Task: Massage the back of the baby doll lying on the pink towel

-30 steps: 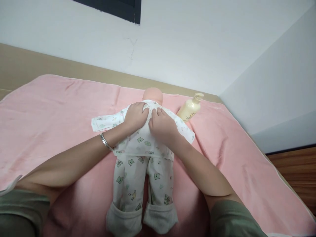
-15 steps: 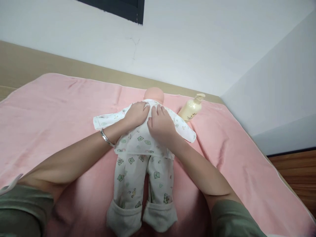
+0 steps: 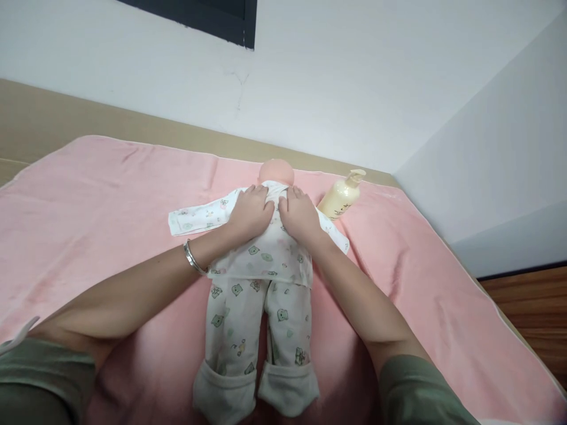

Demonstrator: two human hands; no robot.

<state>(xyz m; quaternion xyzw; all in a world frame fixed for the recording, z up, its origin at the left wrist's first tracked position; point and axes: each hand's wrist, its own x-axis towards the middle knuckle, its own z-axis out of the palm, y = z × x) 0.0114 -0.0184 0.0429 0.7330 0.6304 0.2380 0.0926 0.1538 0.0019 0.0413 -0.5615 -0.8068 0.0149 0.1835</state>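
A baby doll lies face down on a pink towel, its bald head pointing away from me. It wears a white printed shirt and matching trousers. My left hand lies flat on the left side of the doll's upper back, fingers stretched toward the neck. A silver bracelet circles that wrist. My right hand lies flat on the right side of the back, beside the left one. Both hands press on the shirt and hold nothing.
A cream pump bottle lies just right of the doll's shoulder. The towel covers a bed against a white wall, with a tan headboard behind. Wooden floor shows past the bed's right edge.
Both hands have slid up the doll's back toward the neck and drawn slightly apart. The doll and the bottle have stayed in place.
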